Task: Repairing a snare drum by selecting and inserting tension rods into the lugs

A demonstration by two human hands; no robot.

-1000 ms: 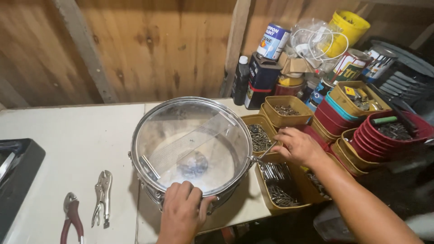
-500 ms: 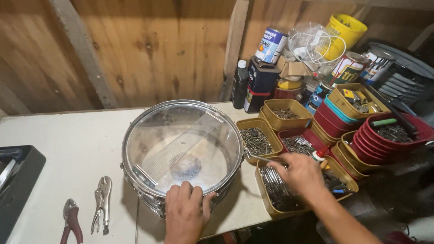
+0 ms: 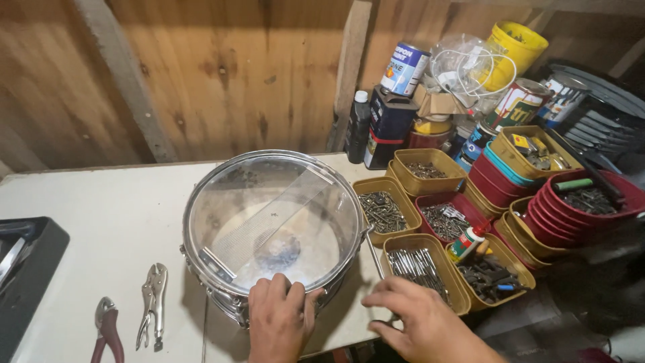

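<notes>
A snare drum [image 3: 272, 232] is seen lying flat near the front edge of the tabletop [image 3: 101, 208], its clear head turned up with the snare wires stretched across it. The left hand [image 3: 281, 319] is laid on the near rim, the fingers [image 3: 277, 290] curled over the hoop and gripping it. The right hand [image 3: 420, 316] is held just off the front edge, to the right of the drum, palm down, with fingers spread and nothing grasped; a thin metal rod [image 3: 373, 255] lies just beyond its fingertips, and contact cannot be made out.

The drum is judged rigid and moderately heavy at the metal shell and hoops, while the thin film head and the wire strand are judged fragile and easily dented. The polished shell is likely slippery, so a hold is best taken on the hoop or by the lugs on opposite sides, never by pressing on the head.

Locking pliers [image 3: 153, 304] and red-handled pliers [image 3: 107, 331] are placed towards the front left corner, beside a black case [image 3: 27, 269] at the left edge. Trays of screws [image 3: 383, 210] and nails [image 3: 418, 265] are crowded at the right edge, with cans and bottles behind them against the wooden wall [image 3: 201, 74]
</notes>
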